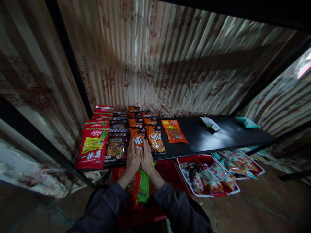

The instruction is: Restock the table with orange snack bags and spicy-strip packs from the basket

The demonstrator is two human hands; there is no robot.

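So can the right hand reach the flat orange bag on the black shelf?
Probably yes. One snack bag is between the right hand and the flat orange bag, but nothing covers the orange one, so reaching across looks possible.

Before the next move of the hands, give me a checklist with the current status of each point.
1. Left hand free of any lifted item: ok, fingers extended.
2. Right hand alongside it: ok, also extended, nothing lifted.
3. Firm finger contact with the front orange-and-black bags: cannot tell, fingers only overlap their lower part in view.
4. Red bags and brown bags in rows: ok, front to back at the left end of the shelf.
5. Orange packet in a row: not ok, lies alone.
6. Full contents of the red basket below: cannot tell, partly hidden.
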